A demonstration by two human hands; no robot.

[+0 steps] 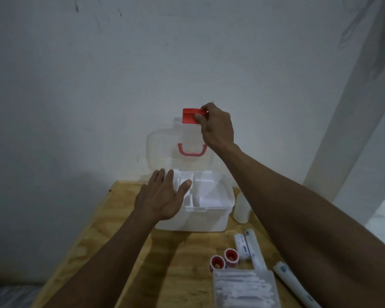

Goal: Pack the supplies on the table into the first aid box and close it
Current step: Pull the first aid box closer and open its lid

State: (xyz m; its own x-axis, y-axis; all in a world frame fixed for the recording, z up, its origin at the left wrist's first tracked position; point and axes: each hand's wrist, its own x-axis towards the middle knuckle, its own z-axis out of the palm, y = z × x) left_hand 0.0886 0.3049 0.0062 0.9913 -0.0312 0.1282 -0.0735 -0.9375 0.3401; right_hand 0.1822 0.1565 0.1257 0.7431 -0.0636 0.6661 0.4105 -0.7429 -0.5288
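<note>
The right hand is raised with fingers pinched, while the left hand reaches forward, spread flat.

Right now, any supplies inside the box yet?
No: the first aid box compartments look empty, and the tape rolls lie on the table.

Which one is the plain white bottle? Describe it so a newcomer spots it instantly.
Start at the open first aid box at the far end of the wooden table. The white bottle stands upright just beyond the box's right wall, partly behind the right forearm. Unlike the rolls lying nearer, it is upright and unmarked.
</note>
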